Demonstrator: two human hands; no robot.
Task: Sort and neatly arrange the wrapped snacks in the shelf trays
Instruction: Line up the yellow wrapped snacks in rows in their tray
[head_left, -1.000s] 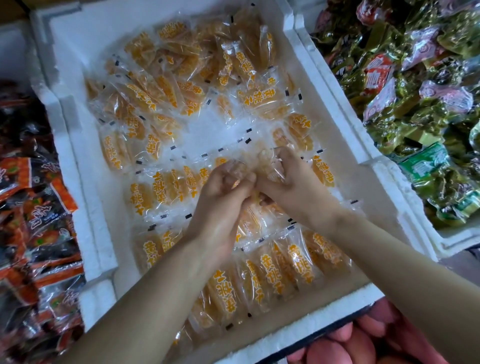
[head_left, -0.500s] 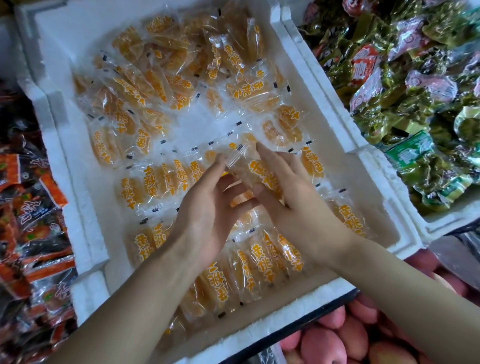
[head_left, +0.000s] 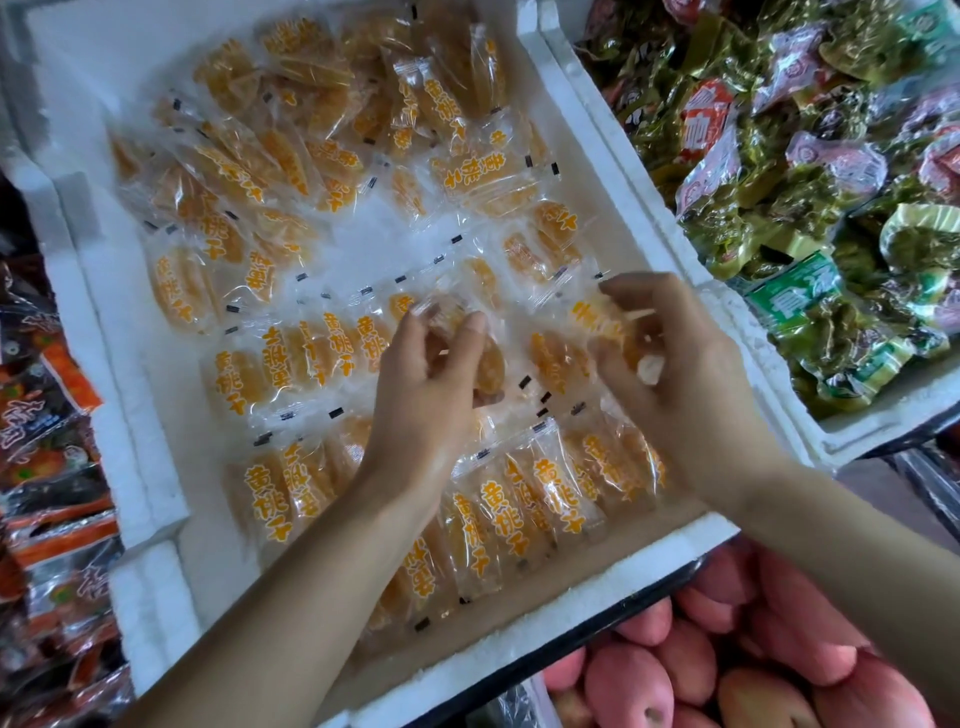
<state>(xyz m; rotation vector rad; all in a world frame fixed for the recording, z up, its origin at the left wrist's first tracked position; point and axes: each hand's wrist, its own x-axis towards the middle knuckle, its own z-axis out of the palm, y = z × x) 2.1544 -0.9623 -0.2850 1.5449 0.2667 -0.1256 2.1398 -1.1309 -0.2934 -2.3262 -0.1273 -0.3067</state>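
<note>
- Just outside the near rim of the white foam tray (head_left: 519, 644) lie pinkish-red round fruits (head_left: 727, 675), which look to have no part in this sorting.
- Along the tray's near side, a row of clear-wrapped yellow snack packets with orange lettering (head_left: 519, 499) stands overlapped like shingles. All the lettering faces one way, and this looks like the pattern being copied.
- Over the tray's middle, the left hand (head_left: 426, 405) has its fingers (head_left: 470, 338) curled and pinching one yellow packet (head_left: 488, 369). It holds it at the right end of the middle row (head_left: 291, 358), probably to tuck it in as that row's next shingle.
- Nearer the tray's right wall, the right hand (head_left: 691, 384) pinches a second yellow packet (head_left: 597, 322) in its curled fingers (head_left: 639, 286). This one seems next in line, but blur hides the exact grip.
- Crooked loose packets (head_left: 545, 249) by the tray's right wall lie where the middle row would extend. They would likely need shifting first.
- A bare patch of floor (head_left: 374, 244) at the tray's centre leaves room for another row.
- At the tray's far side sits an unsorted heap of packets (head_left: 311, 130), tilted every way.
- Beyond the tray's left wall are orange-and-black wrapped snacks (head_left: 47, 415). Beyond its right wall, a neighbouring foam tray (head_left: 857, 431) holds green vacuum packs (head_left: 831, 208). Neither gets in the way.
</note>
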